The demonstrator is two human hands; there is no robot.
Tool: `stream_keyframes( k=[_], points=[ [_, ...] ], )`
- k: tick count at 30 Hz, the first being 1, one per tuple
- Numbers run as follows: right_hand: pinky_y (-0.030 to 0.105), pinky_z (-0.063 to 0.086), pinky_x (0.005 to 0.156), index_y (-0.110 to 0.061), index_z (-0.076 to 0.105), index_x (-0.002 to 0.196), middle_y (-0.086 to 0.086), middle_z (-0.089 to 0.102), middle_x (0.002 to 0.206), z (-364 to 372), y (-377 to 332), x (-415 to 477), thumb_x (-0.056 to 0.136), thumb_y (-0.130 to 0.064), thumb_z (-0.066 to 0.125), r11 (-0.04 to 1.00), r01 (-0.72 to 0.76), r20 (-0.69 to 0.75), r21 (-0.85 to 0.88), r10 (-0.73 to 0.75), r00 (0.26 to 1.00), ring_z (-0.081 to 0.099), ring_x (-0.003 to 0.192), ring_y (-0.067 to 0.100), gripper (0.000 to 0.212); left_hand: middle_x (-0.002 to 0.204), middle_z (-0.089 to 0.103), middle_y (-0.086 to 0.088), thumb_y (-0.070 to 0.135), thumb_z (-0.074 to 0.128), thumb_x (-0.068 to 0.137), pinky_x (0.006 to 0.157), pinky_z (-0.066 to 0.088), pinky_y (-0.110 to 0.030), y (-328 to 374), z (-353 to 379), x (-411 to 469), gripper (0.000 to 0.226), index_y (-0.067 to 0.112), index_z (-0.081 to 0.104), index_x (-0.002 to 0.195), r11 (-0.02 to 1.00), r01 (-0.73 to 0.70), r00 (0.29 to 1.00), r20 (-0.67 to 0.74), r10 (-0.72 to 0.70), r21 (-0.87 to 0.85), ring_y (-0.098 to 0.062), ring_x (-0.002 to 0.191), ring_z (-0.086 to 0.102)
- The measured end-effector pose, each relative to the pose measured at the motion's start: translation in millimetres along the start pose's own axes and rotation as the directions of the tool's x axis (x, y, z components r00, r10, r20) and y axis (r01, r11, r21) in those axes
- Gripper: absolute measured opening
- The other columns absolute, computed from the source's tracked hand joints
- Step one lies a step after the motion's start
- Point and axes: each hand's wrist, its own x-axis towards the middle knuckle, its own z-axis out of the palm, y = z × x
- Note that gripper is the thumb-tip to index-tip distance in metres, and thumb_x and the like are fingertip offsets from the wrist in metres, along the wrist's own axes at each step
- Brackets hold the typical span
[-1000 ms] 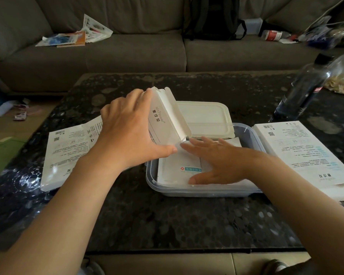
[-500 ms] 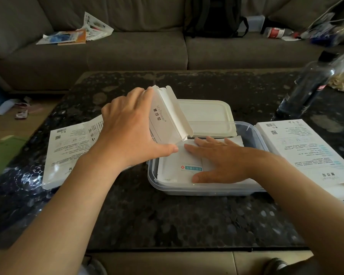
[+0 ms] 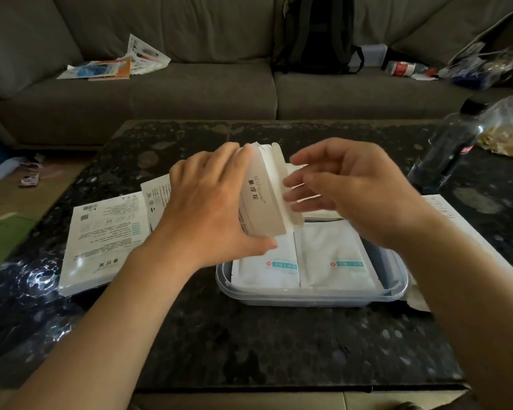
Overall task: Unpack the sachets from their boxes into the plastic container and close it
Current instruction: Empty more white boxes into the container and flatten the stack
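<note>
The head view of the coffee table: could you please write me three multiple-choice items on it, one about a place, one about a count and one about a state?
1. Where does the dark bottle stand?
A) on the sofa
B) on the table, far right
C) on the floor

2. How many sachets show on top in the plastic container?
A) two
B) four
C) none

3. What is the left hand doing?
A) resting flat on the table
B) gripping the tilted white box
C) holding the bottle

Answers:
1 B, since the bottle's base sits on the dark tabletop near the right edge.
2 A, since two sachets lie side by side, face up.
3 B, since its fingers and thumb wrap the box, which is held tilted above the container.
</note>
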Motion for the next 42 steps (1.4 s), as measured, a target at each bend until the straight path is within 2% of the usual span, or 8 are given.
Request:
stream_keyframes(
  k=[5,10,14,22,28,33,38,42],
  points=[
    [0.032,0.063,0.078,-0.014,0.065,0.109,0.003,0.077,0.095,16,-1,5,0.097,-0.003,0.058,0.979,-0.156,0.121,0.133,0.14,0.983,0.075,0.089,0.016,0.017,0.157,0.041,-0.009,0.082,0.067,0.055,0.11,0.034,-0.057,11,4,-3,0.124,0.018,0.029,0.154,0.998,-0.063,0.996,-0.059,0.064,0.022,-0.039,0.135,0.044],
    [0.041,0.06,0.09,-0.012,0.066,0.115,0.008,0.072,0.109,16,1,8,0.098,-0.004,0.055,0.963,-0.223,0.219,0.154,0.187,0.958,0.072,0.101,0.025,0.022,0.154,0.046,-0.012,0.077,0.07,0.052,0.109,0.036,-0.062,13,9,-4,0.12,0.019,0.032,0.15,0.996,-0.064,0.993,-0.091,0.069,0.062,-0.042,0.131,0.047],
    [0.042,0.059,0.092,-0.007,0.07,0.115,0.01,0.073,0.109,16,1,11,0.1,-0.006,0.052,0.931,-0.291,0.27,0.219,0.228,0.935,0.071,0.102,0.026,0.023,0.153,0.048,-0.013,0.076,0.07,0.053,0.109,0.036,-0.063,15,10,-4,0.118,0.017,0.035,0.149,0.994,-0.078,0.992,-0.094,0.086,0.08,-0.043,0.131,0.048],
    [0.034,0.062,0.079,-0.003,0.068,0.115,0.012,0.074,0.107,17,6,16,0.1,-0.005,0.052,0.889,-0.394,0.336,0.233,0.307,0.891,0.073,0.098,0.024,0.022,0.154,0.046,-0.012,0.075,0.068,0.055,0.11,0.033,-0.061,18,12,-6,0.115,0.017,0.038,0.149,0.989,-0.112,0.989,-0.087,0.12,0.098,-0.041,0.133,0.045],
    [0.029,0.059,0.066,0.005,0.064,0.116,0.023,0.074,0.104,4,15,20,0.099,-0.007,0.043,0.892,-0.439,0.507,0.107,0.33,0.796,0.075,0.088,0.033,0.03,0.155,0.046,-0.013,0.079,0.055,0.063,0.111,0.03,-0.061,21,14,-8,0.11,0.015,0.04,0.15,0.975,-0.187,0.98,-0.048,0.194,0.117,-0.042,0.134,0.046],
    [0.043,0.062,0.081,0.004,0.064,0.119,0.029,0.071,0.109,-6,22,24,0.091,0.007,0.026,0.851,-0.493,0.646,0.182,0.274,0.712,0.072,0.097,0.04,0.048,0.157,0.043,-0.01,0.082,0.064,0.059,0.113,0.03,-0.058,18,11,-6,0.12,0.017,0.033,0.153,0.977,-0.205,0.977,-0.052,0.208,0.061,-0.038,0.137,0.043],
    [0.034,0.063,0.07,-0.004,0.07,0.111,0.021,0.074,0.107,-2,24,25,0.1,-0.005,0.048,0.894,-0.43,0.628,0.13,0.261,0.733,0.075,0.093,0.033,0.025,0.157,0.043,-0.01,0.082,0.068,0.057,0.112,0.031,-0.057,16,10,-6,0.122,0.015,0.033,0.154,0.976,-0.212,0.976,-0.04,0.214,0.039,-0.037,0.137,0.043],
    [0.032,0.063,0.062,-0.009,0.074,0.106,0.011,0.078,0.095,13,27,26,0.099,-0.006,0.056,0.948,-0.317,0.45,0.008,0.28,0.848,0.077,0.083,0.027,0.02,0.157,0.044,-0.012,0.081,0.067,0.058,0.112,0.031,-0.059,15,11,-7,0.119,0.014,0.039,0.152,0.975,-0.205,0.978,-0.024,0.208,0.08,-0.04,0.135,0.045]
  ],
)
